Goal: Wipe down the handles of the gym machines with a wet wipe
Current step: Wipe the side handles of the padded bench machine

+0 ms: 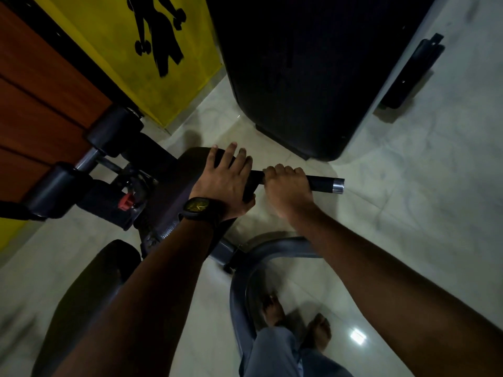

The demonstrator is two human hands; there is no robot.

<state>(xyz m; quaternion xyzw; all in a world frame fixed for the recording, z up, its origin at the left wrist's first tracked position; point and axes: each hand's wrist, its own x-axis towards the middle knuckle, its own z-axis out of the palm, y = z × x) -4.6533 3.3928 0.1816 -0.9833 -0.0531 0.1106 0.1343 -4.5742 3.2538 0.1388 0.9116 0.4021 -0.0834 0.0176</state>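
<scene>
Right hand (287,183) fist-wrapped mid-handle (322,183), bar's long axis running outward to chrome cap (338,185), bare grip left that side; left hand (223,182) flat, fingers straight, on pad (187,172) at handle's inner end; wipe not visible.

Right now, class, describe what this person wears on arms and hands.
The left forearm and right forearm are bare, sleeveless. The left hand and right hand: no gloves, no visible rings. A black watch with a yellowish dial circles the left wrist.
</scene>
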